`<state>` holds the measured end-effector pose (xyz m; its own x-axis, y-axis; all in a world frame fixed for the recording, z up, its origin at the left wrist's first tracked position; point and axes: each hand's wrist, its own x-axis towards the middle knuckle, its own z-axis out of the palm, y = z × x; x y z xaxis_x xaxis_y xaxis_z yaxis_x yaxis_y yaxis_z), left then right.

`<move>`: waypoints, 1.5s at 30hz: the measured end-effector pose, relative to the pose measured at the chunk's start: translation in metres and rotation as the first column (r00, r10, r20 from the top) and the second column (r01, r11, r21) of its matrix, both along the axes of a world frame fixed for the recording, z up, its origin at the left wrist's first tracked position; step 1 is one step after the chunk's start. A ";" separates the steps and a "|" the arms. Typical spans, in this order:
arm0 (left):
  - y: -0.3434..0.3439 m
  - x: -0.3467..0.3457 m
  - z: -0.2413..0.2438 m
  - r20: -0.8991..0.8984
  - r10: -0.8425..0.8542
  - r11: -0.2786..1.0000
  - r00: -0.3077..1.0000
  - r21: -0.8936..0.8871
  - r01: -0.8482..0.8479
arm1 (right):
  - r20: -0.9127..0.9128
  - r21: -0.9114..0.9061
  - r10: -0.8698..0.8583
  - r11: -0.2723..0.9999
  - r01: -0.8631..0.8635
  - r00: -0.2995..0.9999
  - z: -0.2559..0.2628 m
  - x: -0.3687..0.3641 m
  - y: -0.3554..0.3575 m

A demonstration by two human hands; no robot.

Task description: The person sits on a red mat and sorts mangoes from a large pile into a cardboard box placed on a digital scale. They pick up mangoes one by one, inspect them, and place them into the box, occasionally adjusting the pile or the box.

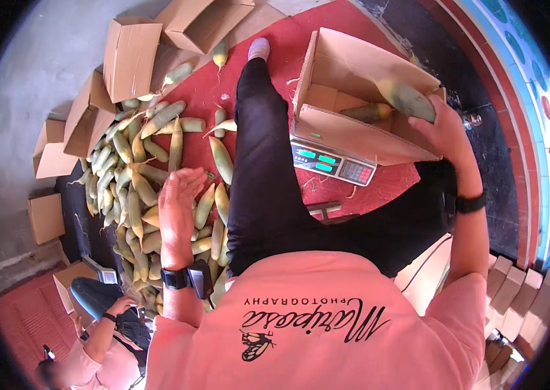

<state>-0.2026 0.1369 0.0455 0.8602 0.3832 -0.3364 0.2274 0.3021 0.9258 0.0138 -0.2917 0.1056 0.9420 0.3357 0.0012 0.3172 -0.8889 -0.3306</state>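
Observation:
A green radish (406, 100) with a yellowish tip is gripped at its blunt end by my right hand (443, 129), above the open cardboard box (353, 129). Inside that box lies another green radish (370, 113). The box rests on a digital scale (331, 163) with lit green displays and a keypad. My left hand (180, 195) is empty, with its fingers extended, over the edge of a large pile of green radishes (136, 187). Single radishes (221, 158) lie between the pile and a leg in black trousers.
Several cardboard boxes (131, 58) stand around the pile along the wall. A red mat (279, 29) covers the floor. Another person (104, 346) sits at the lower left beside a box and a second scale (107, 275). Many small cartons (518, 292) are stacked at the lower right.

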 end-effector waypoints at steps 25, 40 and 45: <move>0.093 -0.250 -0.270 -0.830 0.353 0.223 0.432 0.523 0.823 | 0.323 -0.137 0.044 0.991 0.001 0.945 -0.054 -0.005 -0.082; 0.058 -0.303 -0.172 -0.824 0.529 0.306 0.200 0.405 0.861 | 0.412 -0.165 -0.128 0.963 0.212 0.902 -0.075 -0.018 -0.137; 0.078 -0.324 -0.170 -0.884 0.468 0.390 -0.012 0.194 0.900 | 0.393 -0.142 -0.092 0.977 0.159 0.915 -0.076 -0.020 -0.133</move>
